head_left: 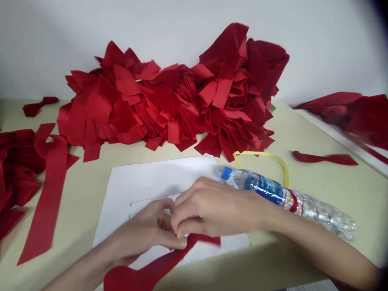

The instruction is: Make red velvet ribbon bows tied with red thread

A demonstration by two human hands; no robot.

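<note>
Both of my hands meet over a white sheet of paper (121,182) with printed lines. Between the fingers of my left hand (151,228) a red ribbon strip (157,266) is pinched, thumb on top. My right hand (203,208) is closed at the same spot, its fingertips touching the left fingers and the ribbon. One end of the ribbon sticks out to the right under my right hand; the other widens toward the bottom edge. What lies inside the pinch is hidden by the fingers.
A big heap of red ribbon pieces (169,97) lies against the wall. A plastic bottle (266,188) with a blue cap and a yellow strip (283,165) are to the right. More ribbon (45,202) lies left; a twisted ribbon piece (327,158) lies right.
</note>
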